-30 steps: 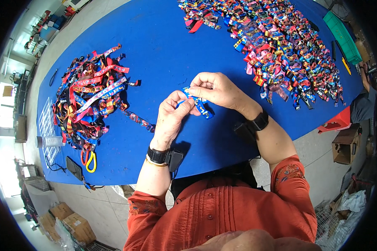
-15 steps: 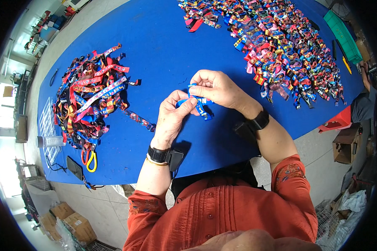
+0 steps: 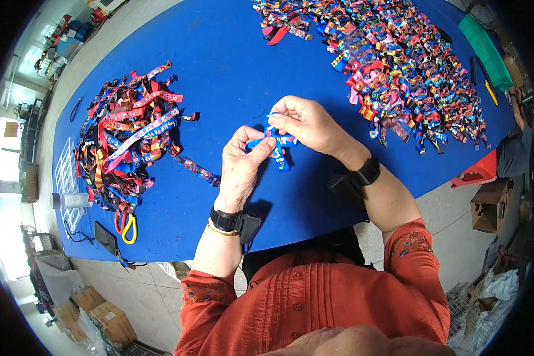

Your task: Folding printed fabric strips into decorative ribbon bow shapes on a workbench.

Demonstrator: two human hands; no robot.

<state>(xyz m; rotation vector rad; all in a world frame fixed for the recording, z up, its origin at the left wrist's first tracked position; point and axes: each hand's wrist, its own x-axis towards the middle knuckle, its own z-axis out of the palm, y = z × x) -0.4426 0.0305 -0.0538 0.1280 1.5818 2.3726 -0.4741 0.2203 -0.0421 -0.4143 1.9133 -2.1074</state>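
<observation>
A blue patterned ribbon (image 3: 282, 159) is folded across itself between my two hands, above the middle of the blue table. My left hand (image 3: 242, 161) pinches it where the strands cross, thumb on top. With thumb and fingers, my right hand (image 3: 307, 126) grips the end that points away from me. One tail hangs toward me and a short piece sticks out to the right. To the left lies a tangled heap of flat printed ribbons (image 3: 139, 118). A large spread of looped, knotted ribbons (image 3: 397, 71) covers the far right.
Scissors (image 3: 130, 230) with red and yellow handles, a dark phone-like slab (image 3: 105, 238), a clear bottle (image 3: 72, 200) and a white wire rack (image 3: 69, 169) lie at the left edge. A green tray (image 3: 485, 52) and a red stool (image 3: 478, 171) are at the right.
My right hand has shifted slightly up and left, drawing the ribbon's far end upward. The crossed strands show more plainly, and the near tail has swung a little left.
</observation>
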